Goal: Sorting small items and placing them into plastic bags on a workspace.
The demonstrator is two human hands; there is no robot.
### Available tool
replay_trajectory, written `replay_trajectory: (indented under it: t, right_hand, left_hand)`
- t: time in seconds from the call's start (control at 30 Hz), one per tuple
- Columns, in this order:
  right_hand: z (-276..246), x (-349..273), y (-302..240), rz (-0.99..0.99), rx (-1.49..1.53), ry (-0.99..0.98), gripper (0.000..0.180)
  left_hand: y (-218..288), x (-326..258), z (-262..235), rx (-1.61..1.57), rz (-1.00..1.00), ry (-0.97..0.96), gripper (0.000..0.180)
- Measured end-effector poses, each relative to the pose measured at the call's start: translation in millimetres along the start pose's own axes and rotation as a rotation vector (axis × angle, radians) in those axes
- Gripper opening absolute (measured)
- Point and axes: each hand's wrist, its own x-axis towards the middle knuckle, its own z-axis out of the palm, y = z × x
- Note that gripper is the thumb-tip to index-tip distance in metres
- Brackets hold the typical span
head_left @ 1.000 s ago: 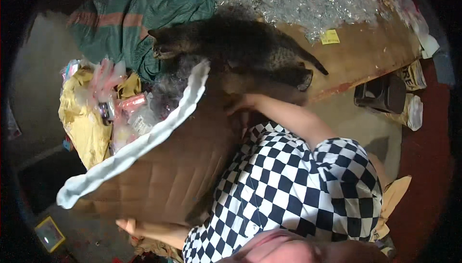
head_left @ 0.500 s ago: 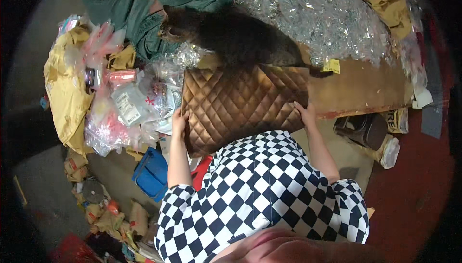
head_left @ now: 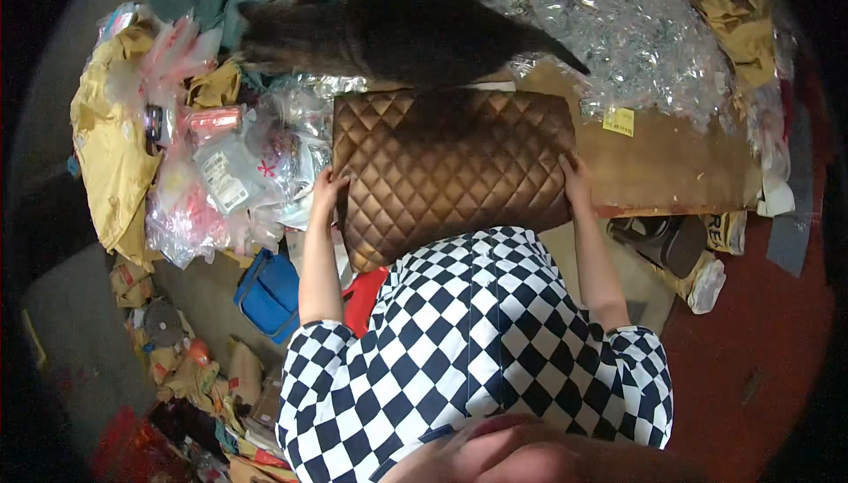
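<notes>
Quilted bronze fabric fills your grip: your left hand (head_left: 329,190) clasps the cushion (head_left: 450,169) at its left edge, your right hand (head_left: 574,179) its right edge, holding it flat above the cardboard sheet (head_left: 671,165). The dark cat (head_left: 406,32) stands just beyond the far edge; push farther and you may bump it, or snag the plastic packets (head_left: 238,174) at left.

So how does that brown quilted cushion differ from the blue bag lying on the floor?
The brown quilted cushion is far larger than the blue bag. The cushion has a shiny, diamond-stitched surface; the bag looks plain and matte, with a strap. The cushion is gripped at both side edges, by the left hand and the right hand, while the bag lies untouched among the clutter. Both look soft.
</notes>
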Motion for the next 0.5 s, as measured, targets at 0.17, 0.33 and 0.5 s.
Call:
replay_trajectory:
  t: [0.17, 0.33, 0.5]
  right_hand:
    - [9, 33, -33, -0.014, 0.097, -0.011, 0.034]
    - [13, 46, -90, 0.054, 0.075, -0.13, 0.039]
    - [21, -44, -128, -0.588, -0.622, -0.226, 0.055]
  left_hand:
    - [21, 30, 16, -0.078, -0.025, 0.098, 0.047]
    - [-4, 37, 16, 0.552, 0.1, 0.493, 0.055]
    - [44, -26, 57, 0.755, 0.449, 0.555, 0.055]
